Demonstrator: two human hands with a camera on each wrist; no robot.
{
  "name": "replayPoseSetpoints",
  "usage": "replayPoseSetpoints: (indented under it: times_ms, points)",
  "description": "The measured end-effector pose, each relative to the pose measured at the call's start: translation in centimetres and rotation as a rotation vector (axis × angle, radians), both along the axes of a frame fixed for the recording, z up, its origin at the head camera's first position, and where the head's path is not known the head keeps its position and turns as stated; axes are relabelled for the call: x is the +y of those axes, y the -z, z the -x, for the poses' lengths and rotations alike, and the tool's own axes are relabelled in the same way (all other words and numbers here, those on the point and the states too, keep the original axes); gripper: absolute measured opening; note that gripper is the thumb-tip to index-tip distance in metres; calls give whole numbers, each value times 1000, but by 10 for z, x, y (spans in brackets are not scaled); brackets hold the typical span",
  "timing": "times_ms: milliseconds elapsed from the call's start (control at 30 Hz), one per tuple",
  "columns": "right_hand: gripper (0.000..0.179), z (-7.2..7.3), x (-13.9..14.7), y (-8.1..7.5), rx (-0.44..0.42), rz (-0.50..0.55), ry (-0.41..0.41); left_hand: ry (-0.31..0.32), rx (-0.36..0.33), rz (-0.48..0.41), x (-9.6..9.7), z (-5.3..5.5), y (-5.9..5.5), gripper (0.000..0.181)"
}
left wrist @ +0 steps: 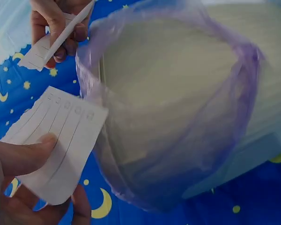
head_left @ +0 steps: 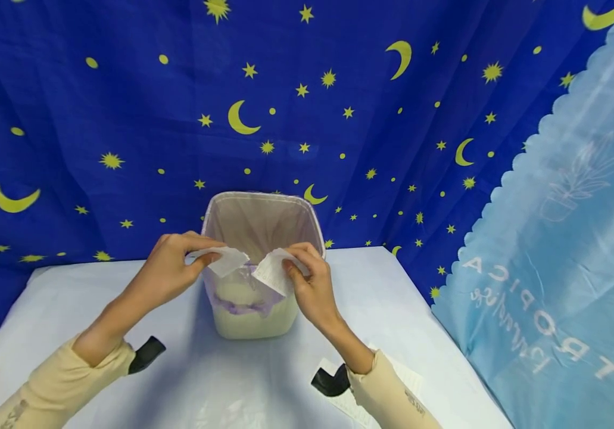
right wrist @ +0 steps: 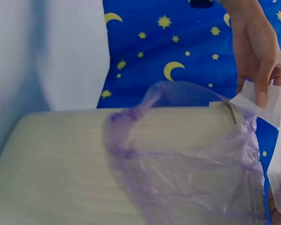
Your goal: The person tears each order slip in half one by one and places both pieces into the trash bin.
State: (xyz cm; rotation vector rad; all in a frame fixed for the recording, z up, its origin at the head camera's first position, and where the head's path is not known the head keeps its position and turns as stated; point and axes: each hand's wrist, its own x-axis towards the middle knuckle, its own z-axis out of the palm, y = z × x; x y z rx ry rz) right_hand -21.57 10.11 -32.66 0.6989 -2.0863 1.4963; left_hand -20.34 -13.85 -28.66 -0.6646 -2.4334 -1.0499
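Observation:
Above the near rim of a pale waste bin (head_left: pixel 255 322) lined with a purple plastic bag (head_left: pixel 242 307), both hands hold torn paper. My left hand (head_left: pixel 170 265) pinches one white piece of paper (head_left: pixel 226 260) between thumb and fingers. A second piece of paper (head_left: pixel 271 273), with a ragged edge, is pinched by my right hand (head_left: pixel 312 286). A small gap separates the two torn edges. In the left wrist view, ruled lines and small printed marks show on the left hand's paper (left wrist: pixel 68 136). The bag hangs over the bin's front.
More white paper (head_left: pixel 357 411) lies on the white-covered table (head_left: pixel 221 393), partly under the right forearm. Black straps (head_left: pixel 147 354) stick out from both sleeves. A blue curtain with moons and stars (head_left: pixel 285 59) hangs behind, and a light blue one (head_left: pixel 569 238) at right.

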Motion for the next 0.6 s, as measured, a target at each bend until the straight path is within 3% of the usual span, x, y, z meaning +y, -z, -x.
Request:
replayPoseSetpoints:
  times_ms: [367,600]
  points:
    - [20,38,6,-34,95,-41,154,-22,-37,8,8,33,-19,23]
    - [14,60,3,-37,116,-103,185,-11,-91,34,12,51,-21,16]
